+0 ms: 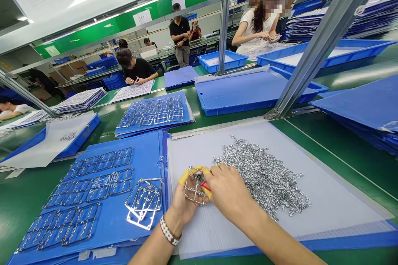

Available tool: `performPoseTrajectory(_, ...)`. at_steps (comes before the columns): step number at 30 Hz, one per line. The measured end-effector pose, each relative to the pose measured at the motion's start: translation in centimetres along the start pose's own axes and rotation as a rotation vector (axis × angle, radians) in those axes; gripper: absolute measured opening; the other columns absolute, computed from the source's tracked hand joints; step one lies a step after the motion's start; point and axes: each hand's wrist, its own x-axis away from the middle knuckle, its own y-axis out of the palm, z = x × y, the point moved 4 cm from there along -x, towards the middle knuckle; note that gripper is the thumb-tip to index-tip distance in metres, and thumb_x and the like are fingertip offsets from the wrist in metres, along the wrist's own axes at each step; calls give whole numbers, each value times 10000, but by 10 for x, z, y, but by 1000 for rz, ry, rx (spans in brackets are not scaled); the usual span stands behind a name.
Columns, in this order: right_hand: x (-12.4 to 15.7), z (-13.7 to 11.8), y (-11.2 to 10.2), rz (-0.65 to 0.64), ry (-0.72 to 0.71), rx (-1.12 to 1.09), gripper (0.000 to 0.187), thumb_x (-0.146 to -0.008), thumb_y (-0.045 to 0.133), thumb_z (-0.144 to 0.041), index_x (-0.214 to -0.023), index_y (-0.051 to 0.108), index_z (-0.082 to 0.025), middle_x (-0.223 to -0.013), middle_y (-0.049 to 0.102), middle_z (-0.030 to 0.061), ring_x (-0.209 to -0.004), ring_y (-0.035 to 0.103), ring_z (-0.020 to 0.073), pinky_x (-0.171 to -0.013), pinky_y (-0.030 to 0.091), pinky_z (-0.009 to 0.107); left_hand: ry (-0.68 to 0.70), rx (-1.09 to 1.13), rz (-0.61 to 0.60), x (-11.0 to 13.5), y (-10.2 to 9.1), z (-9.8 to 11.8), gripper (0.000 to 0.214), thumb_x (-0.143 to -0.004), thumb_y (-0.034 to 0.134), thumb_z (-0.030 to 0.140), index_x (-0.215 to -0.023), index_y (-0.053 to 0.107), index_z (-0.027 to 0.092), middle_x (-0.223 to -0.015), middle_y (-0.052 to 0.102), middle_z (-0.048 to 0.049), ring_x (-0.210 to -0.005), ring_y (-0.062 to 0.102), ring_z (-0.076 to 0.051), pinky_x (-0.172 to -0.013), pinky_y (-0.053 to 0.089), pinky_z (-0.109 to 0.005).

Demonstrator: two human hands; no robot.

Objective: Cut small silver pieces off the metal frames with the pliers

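Observation:
My left hand [181, 203], with yellow finger covers and a beaded bracelet at the wrist, grips a small silver metal frame [195, 193] with crossbars. Over the frame's right side, my right hand [228, 190] is closed, its fingertips also in yellow covers. A small red item [204, 184] shows at its fingers; its kind is largely hidden. Just beyond lies a large heap of small shiny metal pieces [261, 174] on a white translucent sheet [323, 198]. To the left, a loose stack of metal frames [144, 201] rests on a blue sheet [107, 215].
Rows of frames [77, 225] cover the blue sheet's left part. Behind stand another frame-covered blue stack [155, 112], a blue tray [242, 91] and a left tray with white paper [59, 136]. A slanted metal post [320, 49] rises at right. Co-workers [133, 66] sit across the table.

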Motion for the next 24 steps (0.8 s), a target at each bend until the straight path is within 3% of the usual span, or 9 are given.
performPoseTrajectory(5,5,10,-3,30,14,-9,212,-821,603,-231,-1027,627,-186,-865,664,72,-828,577,227,-692,306,356,9,-7,-17,0,-2,3,437,-886,457,465,-1179,609,179,-1097,642,-99,-671,613,-156,-612,490,-298)
performPoseTrajectory(10,20,30,7,22,97,-14,282,-807,627,-342,-1047,622,-194,-907,664,72,-884,552,254,-714,297,363,-32,-1,-37,1,-2,5,515,-888,415,507,-1203,596,141,-1196,606,-142,-835,655,-268,-665,517,-374)
performPoseTrajectory(17,19,19,14,15,69,-36,235,-775,601,-199,-1009,620,-196,-867,645,54,-858,537,245,-691,265,367,-43,33,-37,0,-2,3,498,-904,419,467,-1077,664,69,-1113,654,-146,-800,641,-218,-756,519,-394)
performPoseTrajectory(24,17,18,9,37,70,-22,193,-800,571,-182,-990,606,-187,-858,632,55,-847,533,235,-686,245,356,-22,14,-26,2,-2,6,493,-900,429,471,-1042,688,76,-1118,656,-140,-826,631,-222,-746,511,-382)
